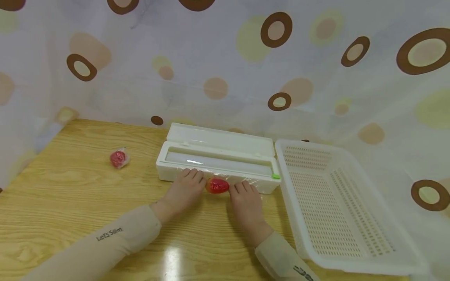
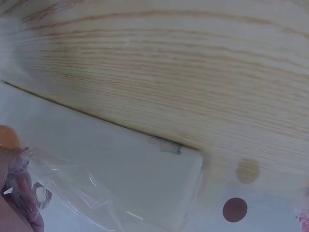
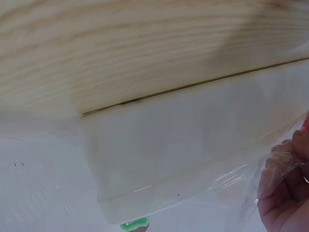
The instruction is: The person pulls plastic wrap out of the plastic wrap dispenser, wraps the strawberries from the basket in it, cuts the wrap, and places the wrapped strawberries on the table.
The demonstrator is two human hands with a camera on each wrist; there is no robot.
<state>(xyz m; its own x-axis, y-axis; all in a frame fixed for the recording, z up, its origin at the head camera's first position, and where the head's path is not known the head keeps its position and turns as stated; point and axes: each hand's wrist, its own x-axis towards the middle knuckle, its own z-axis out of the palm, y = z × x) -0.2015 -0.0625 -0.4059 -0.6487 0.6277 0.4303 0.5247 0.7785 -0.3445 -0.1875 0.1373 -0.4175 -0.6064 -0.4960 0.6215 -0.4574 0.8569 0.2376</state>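
A white cling film dispenser (image 1: 218,171) stands with its lid raised, a roll of film (image 1: 218,162) inside. In front of it is a red and orange oval thing (image 1: 217,186), possibly a fruit, between the hands and against clear cling film (image 2: 77,179). At its left end my left hand (image 1: 188,191) pinches bunched film, also seen in the left wrist view. My right hand (image 1: 247,203) pinches film at the right end, and in the right wrist view the film (image 3: 241,181) stretches from its fingers (image 3: 285,183) to the dispenser.
A red thing wrapped in clear film (image 1: 118,159) lies on the wooden table (image 1: 88,187) at the left. To the right stands a white perforated basket (image 1: 299,222), close against the dispenser's end. A dotted curtain (image 1: 225,58) hangs behind. A green slider (image 1: 275,176) sits at the dispenser's right end.
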